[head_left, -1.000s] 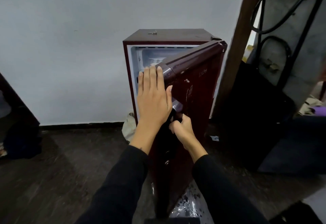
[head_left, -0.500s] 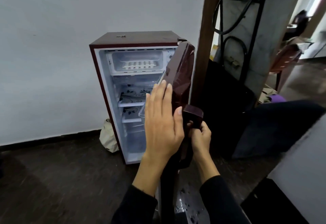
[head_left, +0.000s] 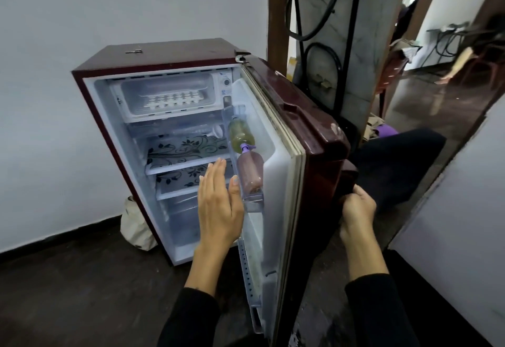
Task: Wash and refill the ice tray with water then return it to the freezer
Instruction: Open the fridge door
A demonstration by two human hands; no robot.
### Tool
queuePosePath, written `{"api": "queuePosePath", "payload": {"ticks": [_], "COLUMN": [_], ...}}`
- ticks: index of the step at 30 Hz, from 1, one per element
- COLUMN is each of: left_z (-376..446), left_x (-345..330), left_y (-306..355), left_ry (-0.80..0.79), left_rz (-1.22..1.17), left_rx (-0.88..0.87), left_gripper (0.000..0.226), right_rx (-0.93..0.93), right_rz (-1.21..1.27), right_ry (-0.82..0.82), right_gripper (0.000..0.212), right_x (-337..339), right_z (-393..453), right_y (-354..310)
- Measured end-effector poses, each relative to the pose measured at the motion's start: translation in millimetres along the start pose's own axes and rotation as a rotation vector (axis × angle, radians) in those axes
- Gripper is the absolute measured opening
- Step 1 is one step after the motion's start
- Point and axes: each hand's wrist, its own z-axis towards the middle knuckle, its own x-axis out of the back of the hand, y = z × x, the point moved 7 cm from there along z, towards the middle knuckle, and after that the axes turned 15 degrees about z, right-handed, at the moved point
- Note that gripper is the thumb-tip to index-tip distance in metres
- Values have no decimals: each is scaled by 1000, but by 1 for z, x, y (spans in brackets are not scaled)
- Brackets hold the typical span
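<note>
Your right hand [head_left: 358, 211] grips the dark handle on the outer face of the glossy maroon fridge door [head_left: 308, 138], which stands wide open. Your left hand [head_left: 220, 204] is flat with fingers together, empty, just beside the door's inner shelf. The white plastic ice tray [head_left: 175, 100] lies in the clear freezer compartment [head_left: 166, 95] at the top of the small maroon fridge [head_left: 169, 54].
</note>
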Motion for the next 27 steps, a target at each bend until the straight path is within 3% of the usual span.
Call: {"api": "queuePosePath", "payload": {"ticks": [2,4,9,11,14,16,20,27], "left_z": [8,16,35,41,51,60,75,81], "left_x": [-10,-18,-48,-60,-77,-91,-110,-142], "left_y": [-1,-1,3,6,2,-4,-2,10], "left_ry": [-40,-68,-158,-186,-226,-252,-247,-253], "left_rz": [-15,-41,-95,-105,-84,-7,107,111], "left_rx": [-22,-49,-124,-203,-312,-381,-574,-778], "left_gripper": [66,65,65,63,62,61,63,65], "right_rx": [85,290,1136,1282,1256,1195,1079,1063], "right_rz": [112,150,-82,-244,-571,-829,-1155,-1379], "right_ry": [216,341,194,32,-199,-232,-97,152], "right_gripper": [43,45,48,45,48,51,56,58], "right_x": [15,17,-35,-68,-115,-133,-137,-127], "right_z": [-4,-19,-112,-142,-154,-145,-112,-67], "right_y": [-17,-41,-97,-93,-46,-2,55,69]}}
